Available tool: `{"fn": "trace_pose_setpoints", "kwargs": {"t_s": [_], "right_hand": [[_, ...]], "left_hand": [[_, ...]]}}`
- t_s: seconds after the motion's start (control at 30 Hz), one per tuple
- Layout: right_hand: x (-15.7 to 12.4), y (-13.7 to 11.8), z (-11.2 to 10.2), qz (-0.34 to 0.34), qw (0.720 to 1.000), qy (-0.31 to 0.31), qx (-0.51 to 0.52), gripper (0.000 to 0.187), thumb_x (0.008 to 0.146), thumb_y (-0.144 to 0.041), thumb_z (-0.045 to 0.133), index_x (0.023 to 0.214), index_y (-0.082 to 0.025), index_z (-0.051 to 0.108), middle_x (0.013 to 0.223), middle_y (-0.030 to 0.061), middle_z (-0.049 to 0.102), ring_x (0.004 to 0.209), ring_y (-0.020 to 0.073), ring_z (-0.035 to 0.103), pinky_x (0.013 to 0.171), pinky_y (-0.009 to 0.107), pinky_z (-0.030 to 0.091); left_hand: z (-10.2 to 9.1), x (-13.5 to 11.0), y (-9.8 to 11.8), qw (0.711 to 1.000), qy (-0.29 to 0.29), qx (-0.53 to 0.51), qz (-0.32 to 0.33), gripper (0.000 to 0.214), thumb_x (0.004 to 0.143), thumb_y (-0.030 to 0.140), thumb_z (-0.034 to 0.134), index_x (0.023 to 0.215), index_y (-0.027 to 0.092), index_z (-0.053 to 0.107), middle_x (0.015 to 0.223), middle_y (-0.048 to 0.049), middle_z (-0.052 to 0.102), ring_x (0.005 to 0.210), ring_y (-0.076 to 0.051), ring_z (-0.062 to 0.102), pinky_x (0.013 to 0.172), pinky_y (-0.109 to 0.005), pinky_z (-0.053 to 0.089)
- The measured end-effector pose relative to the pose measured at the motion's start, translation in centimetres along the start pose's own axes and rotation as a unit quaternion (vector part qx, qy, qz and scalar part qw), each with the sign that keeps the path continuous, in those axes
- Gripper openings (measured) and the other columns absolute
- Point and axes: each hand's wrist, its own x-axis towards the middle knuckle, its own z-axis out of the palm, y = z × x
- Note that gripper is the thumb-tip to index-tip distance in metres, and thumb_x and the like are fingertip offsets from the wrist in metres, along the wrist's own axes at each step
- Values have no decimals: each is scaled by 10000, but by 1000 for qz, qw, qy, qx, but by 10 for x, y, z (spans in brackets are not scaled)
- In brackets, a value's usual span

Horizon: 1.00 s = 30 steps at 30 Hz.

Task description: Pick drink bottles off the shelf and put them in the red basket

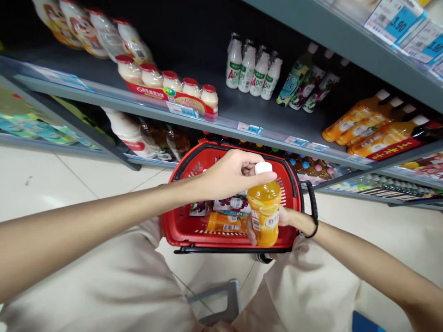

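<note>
A bottle of orange juice (265, 212) with a white cap is upright over the red shopping basket (169, 221). Behind it, my right hand (284, 216) wraps round its body, with fingertips showing at the left side; the palm is hidden. Across the bottle's top, my left hand (235, 173) has its thumb in front of the neck and its fingers curled beside the cap. Inside the basket lie another orange juice bottle (226, 222) and bottles with grape labels (231, 204), partly covered by my left hand and forearm.
The shelf (221, 122) behind the basket holds a pack of red-capped bottles (169, 87), small white bottles (254, 71), grape-label bottles (313, 87) and orange juice bottles (384, 127). A grey metal frame (221, 295) stands between my legs. The basket has a black handle (313, 203).
</note>
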Motion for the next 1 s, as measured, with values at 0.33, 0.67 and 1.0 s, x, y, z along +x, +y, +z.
{"fn": "trace_pose_setpoints", "kwargs": {"t_s": [0.33,0.67,1.0], "right_hand": [[-1,-17,12,-42,999,-8,-25,638,615,-735,308,843,-189,545,913,228,700,971,349,674,731,426,595],[-1,-7,4,-6,999,-44,-21,601,631,-746,297,787,-203,504,735,165,659,680,268,638,571,366,551],[1,-13,10,-56,998,-31,-8,595,636,-774,341,771,-210,478,819,201,674,882,336,669,690,427,591]], "left_hand": [[-1,0,3,1000,-9,-6,-12,345,866,463,681,826,122,652,681,-7,590,584,-113,522,500,-208,361],[-2,1,1,1000,-10,-5,-13,356,880,465,686,834,113,661,687,-15,601,590,-117,540,500,-208,365],[-3,1,-1,1000,-9,12,-3,359,884,474,689,839,118,670,685,-17,616,589,-116,548,494,-201,370]]}}
